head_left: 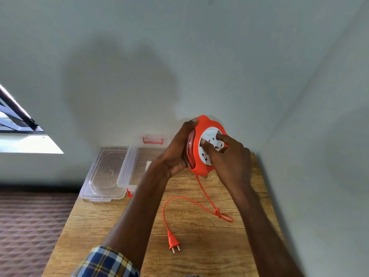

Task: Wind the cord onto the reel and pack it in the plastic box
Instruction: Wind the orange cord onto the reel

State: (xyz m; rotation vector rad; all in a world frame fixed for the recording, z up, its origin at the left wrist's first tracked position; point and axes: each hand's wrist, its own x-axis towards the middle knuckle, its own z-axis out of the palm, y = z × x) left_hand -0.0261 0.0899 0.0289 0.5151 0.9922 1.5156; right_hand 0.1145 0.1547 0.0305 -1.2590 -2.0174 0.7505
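A pale grey-green wall (179,47) fills the upper frame, meeting a side wall (329,156) at right. A window (18,120) glows at left. A wooden table (199,260) occupies bottom centre; brown patterned floor (30,226) lower left.

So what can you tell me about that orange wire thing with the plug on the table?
The cord is thin, orange and looks like flexible plastic. It hangs down from the orange reel held above the wooden table, loops across the tabletop and has a knot with a small loop partway along. It ends in an orange two-pin plug lying flat near the front. Some cord is already wound inside the reel. Neither hand touches the loose part.
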